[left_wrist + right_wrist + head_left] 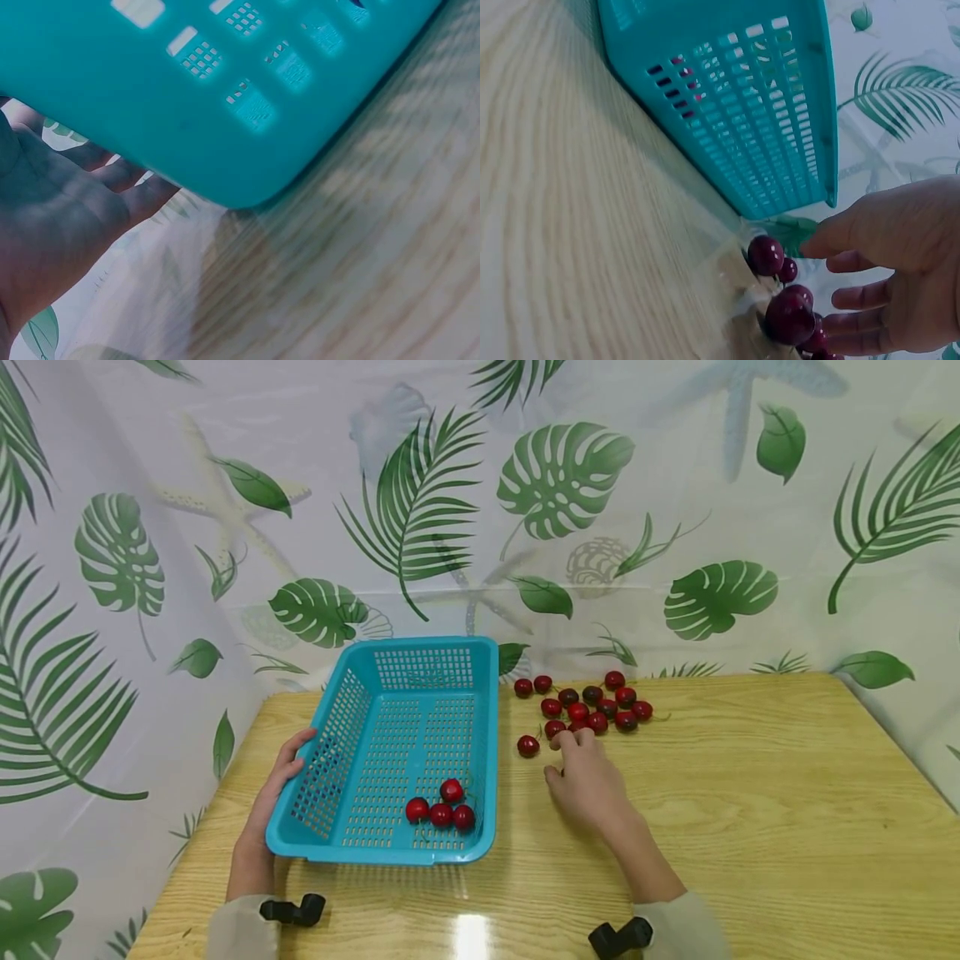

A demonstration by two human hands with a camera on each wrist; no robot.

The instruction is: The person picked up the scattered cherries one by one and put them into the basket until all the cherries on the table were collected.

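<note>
My left hand (pixel 268 793) holds the left rim of a blue perforated plastic basket (pixel 360 853); in the left wrist view its fingertips pass behind the rim. Inside, near the front right corner, lie several dark red cherries (pixel 441 815) with stems. On the table right of the basket, a loose group of cherries (pixel 597 722) is spread out. My right hand (pixel 588 781) reaches over the near edge of that group, thumb and fingers apart. In the right wrist view nothing shows between them, and cherries (pixel 789 315) sit just beyond the fingertips.
The basket stands on a light wood-grain table (pixel 750 793). Behind and to the left hangs a white cloth (pixel 480 527) printed with green leaves and sea motifs. One cherry (pixel 528 746) lies a little apart, between the basket and the group.
</note>
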